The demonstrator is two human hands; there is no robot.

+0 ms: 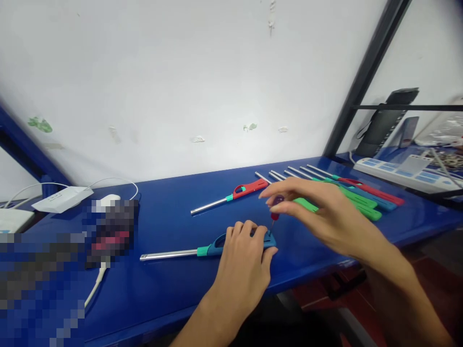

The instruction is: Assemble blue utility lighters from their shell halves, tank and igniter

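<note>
A blue long-neck lighter (213, 248) with a metal barrel and green collar lies on the blue table (162, 299), barrel pointing left. My left hand (244, 253) is closed over its handle, pressing it to the surface. Above the handle's right end, my right hand (311, 207) pinches a small screwdriver (275, 213) with a dark red and purple grip. The screwdriver stands nearly upright, its thin tip at the end of the handle. Whether the tip sits in a screw is too small to tell.
Behind my hands lies a red lighter (249, 189). Several green, blue and red lighters (365, 202) lie in a row at right. A power strip (405, 174) rests beyond the black frame post (358, 82). At left are a white adapter (63, 198), cables and a blurred-out object.
</note>
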